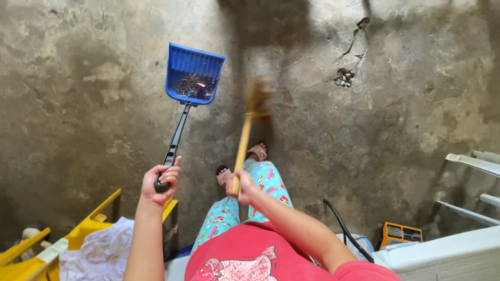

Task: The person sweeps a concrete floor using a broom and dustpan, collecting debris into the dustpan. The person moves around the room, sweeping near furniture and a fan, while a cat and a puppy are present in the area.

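My left hand (160,183) grips the black handle of a blue dustpan (192,74), which is held out over the concrete floor with a small heap of dirt and debris inside it. My right hand (242,188) is closed around the yellowish wooden stick of a broom (252,112); its brown bristle head is blurred, just right of the dustpan. My feet in sandals (257,151) stand below the broom, and my legs in patterned turquoise trousers show beneath them.
The stained concrete floor (364,130) has a cracked hole with small stones (344,78). Yellow furniture with a white cloth (101,244) stands at lower left. A black cable (344,226), an orange device (398,234) and white furniture (469,171) lie at lower right.
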